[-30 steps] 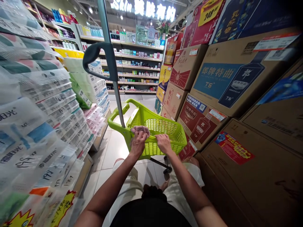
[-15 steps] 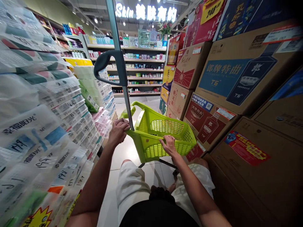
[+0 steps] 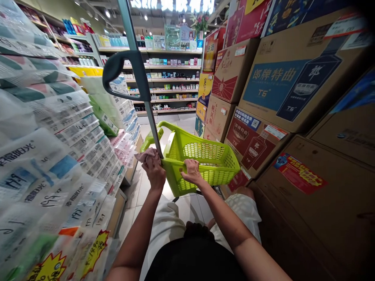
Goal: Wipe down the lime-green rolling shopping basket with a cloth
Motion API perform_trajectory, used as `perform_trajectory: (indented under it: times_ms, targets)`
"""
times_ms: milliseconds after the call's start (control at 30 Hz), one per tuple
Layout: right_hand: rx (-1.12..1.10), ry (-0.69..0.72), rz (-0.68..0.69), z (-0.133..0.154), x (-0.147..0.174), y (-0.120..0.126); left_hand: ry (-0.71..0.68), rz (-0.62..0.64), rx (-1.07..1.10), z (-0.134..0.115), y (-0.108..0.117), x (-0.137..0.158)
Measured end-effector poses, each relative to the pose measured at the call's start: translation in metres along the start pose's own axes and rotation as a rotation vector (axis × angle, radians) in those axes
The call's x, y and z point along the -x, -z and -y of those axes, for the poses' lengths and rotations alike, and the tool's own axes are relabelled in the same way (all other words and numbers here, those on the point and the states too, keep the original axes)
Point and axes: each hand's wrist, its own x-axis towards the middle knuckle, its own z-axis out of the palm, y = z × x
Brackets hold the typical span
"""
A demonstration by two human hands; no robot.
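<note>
A lime-green shopping cart (image 3: 202, 150) with a perforated basket stands before my knees, turned sideways. My left hand (image 3: 154, 171) is closed on a crumpled pinkish-grey cloth (image 3: 146, 154) against the cart's green handle end, beside the foot of a metal pole. My right hand (image 3: 192, 171) grips the near rim of the basket, fingers curled over it. From the cart rises the metal pole (image 3: 152, 127), which bears a dark grey loop-shaped holder (image 3: 141, 76). The basket's inside shows only in part.
Wrapped tissue packs (image 3: 76, 144) are piled high along the left. Cardboard liquor cartons (image 3: 272, 86) form a wall on the right. Shelves of small boxed goods (image 3: 172, 68) stand at the back, beyond the tiled floor (image 3: 171, 117).
My right hand has slid left along the basket's rim. My left hand has turned, and more of the cloth shows. The cart and pole sit slightly further left in view.
</note>
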Motion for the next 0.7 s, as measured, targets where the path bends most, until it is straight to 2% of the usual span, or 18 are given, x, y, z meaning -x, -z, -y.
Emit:
perform_trajectory:
  times_ms: [67,167,233,300,400,500,567,700]
  targets:
    - [-0.01,-0.003,0.033,-0.005,0.0,0.005,-0.014,0.074,0.005,0.003,0.007,-0.014]
    - [0.001,-0.023,0.083,-0.007,-0.004,0.008,-0.02,0.253,-0.008,0.009,0.017,-0.048]
    - [0.006,-0.032,0.09,-0.005,-0.007,0.007,-0.016,0.316,-0.021,0.01,0.019,-0.06]
    - [-0.002,-0.034,0.069,-0.003,-0.008,0.004,-0.025,0.27,-0.037,0.009,0.016,-0.055]
    - [-0.022,-0.025,0.022,-0.004,-0.006,0.0,-0.073,0.12,-0.034,0.007,0.009,-0.025]
    - [-0.034,-0.003,0.012,-0.009,-0.004,0.0,-0.132,0.094,-0.007,0.015,0.009,-0.006]
    - [-0.042,0.011,0.02,-0.014,-0.003,0.002,-0.127,0.102,-0.006,0.026,0.017,-0.015]
    - [-0.069,0.008,0.012,-0.02,-0.003,0.006,0.006,0.11,-0.014,0.051,0.036,-0.056]
